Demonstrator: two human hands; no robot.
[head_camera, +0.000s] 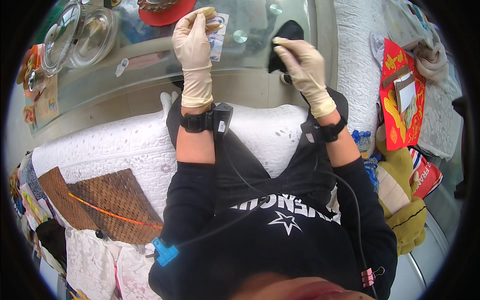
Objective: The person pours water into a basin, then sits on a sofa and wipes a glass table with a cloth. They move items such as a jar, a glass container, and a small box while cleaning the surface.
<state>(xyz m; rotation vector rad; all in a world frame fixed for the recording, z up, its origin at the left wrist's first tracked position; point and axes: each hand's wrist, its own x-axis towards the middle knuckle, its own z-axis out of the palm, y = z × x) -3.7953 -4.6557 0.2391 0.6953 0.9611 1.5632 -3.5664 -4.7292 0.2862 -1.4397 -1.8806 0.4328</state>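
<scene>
My left hand (pixel 194 39), in a pale latex glove, is raised over the glass table (pixel 161 73) with its fingertips pinched together. Whether something small sits between them cannot be made out. Just behind these fingers is a small printed card or picture (pixel 218 39). My right hand (pixel 305 65), gloved the same way, grips a black cloth (pixel 288 32) between thumb and fingers near the table's right edge. The cloth hangs loosely, and part of it is behind the hand.
Round clear plastic containers (pixel 93 37) stand at the table's left, near a red mat (pixel 165 15). A white quilted cover (pixel 123 138) lies over the seat. A woven mat (pixel 116 204) rests on it. At right are a red paper decoration (pixel 401 123) and an olive plush toy (pixel 401 195).
</scene>
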